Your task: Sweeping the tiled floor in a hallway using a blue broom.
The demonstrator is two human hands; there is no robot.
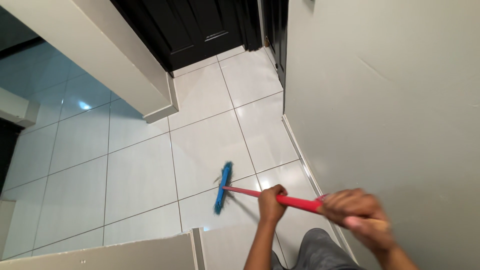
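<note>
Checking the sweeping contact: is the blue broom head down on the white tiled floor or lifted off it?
Down: the blue broom head rests its bristles on the white tiled floor, its shadow right beside it.

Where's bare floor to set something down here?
Open white tiled floor left of the blue broom head, up to the wall corner, and toward the black door. Crowded by the right wall, where both hands grip the red handle.

Left hand (pixel 271 201) and right hand (pixel 357 215), each grip closed.
</note>
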